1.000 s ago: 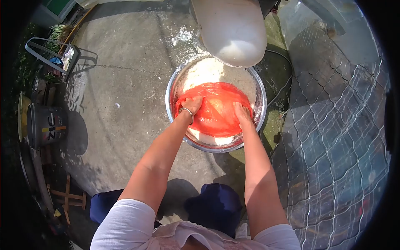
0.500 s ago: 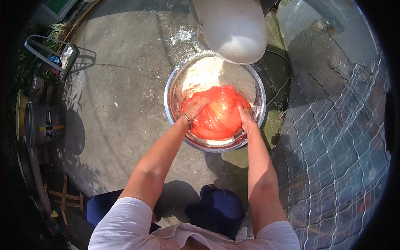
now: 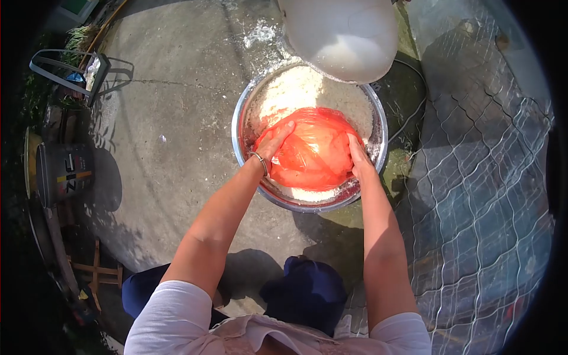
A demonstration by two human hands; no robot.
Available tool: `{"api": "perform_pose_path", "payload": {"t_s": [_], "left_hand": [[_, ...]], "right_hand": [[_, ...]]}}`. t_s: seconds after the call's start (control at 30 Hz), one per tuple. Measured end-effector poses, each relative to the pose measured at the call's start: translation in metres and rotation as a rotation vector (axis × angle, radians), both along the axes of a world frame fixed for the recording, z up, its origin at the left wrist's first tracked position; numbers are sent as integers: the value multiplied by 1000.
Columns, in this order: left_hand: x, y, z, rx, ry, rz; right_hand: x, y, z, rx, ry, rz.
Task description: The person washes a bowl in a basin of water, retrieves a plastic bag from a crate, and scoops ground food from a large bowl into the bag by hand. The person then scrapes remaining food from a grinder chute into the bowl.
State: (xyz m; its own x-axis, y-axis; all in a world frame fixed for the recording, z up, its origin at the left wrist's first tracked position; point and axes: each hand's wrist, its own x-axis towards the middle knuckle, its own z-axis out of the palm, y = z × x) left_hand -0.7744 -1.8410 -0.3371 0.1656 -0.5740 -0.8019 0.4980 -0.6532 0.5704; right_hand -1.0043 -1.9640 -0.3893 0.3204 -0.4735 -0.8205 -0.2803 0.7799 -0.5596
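Note:
A full, shiny red plastic bag (image 3: 316,148) lies in a wide metal basin (image 3: 238,115), on top of a pale, coarse powder (image 3: 296,86) that looks like meal or flour. My left hand (image 3: 273,142), with a bracelet at the wrist, grips the bag's left side. At the bag's right side my right hand (image 3: 358,155) holds it, fingers pressed against the plastic. What the bag contains cannot be made out. The bag hides the middle of the powder.
A whitish rounded chute (image 3: 343,41) hangs over the basin's far edge. Wire mesh over plastic sheeting (image 3: 473,219) lies to the right, with a cable (image 3: 417,103) beside it. At the left stand a dark bucket (image 3: 65,174) and a grey-framed carrier (image 3: 89,77).
Both hands have shifted slightly, the right one to the right, and the bag looks wider and a little higher in the basin. The camera view has moved slightly too.

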Motion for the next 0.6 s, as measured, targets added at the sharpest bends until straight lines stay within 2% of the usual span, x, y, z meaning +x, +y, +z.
{"api": "perform_pose_path", "payload": {"t_s": [0.07, 0.17, 0.23, 0.37, 0.43, 0.6], "left_hand": [[-4, 4, -18, 11, -54, 24], [-6, 9, -23, -209, 77, -11], [-8, 11, -37, -197, 133, 18], [-13, 15, -5, -312, 126, 13], [-15, 13, -13, -355, 125, 9], [-20, 10, -7, -423, 145, 85]], "right_hand": [[-7, 0, -14, 21, -25, -14], [-8, 2, -9, -27, -77, -11], [-1, 8, 11, -19, -123, -7], [-2, 16, 19, 0, -203, -27], [-5, 15, 5, -8, -240, -50], [11, 22, 35, -19, -398, -77]]}}
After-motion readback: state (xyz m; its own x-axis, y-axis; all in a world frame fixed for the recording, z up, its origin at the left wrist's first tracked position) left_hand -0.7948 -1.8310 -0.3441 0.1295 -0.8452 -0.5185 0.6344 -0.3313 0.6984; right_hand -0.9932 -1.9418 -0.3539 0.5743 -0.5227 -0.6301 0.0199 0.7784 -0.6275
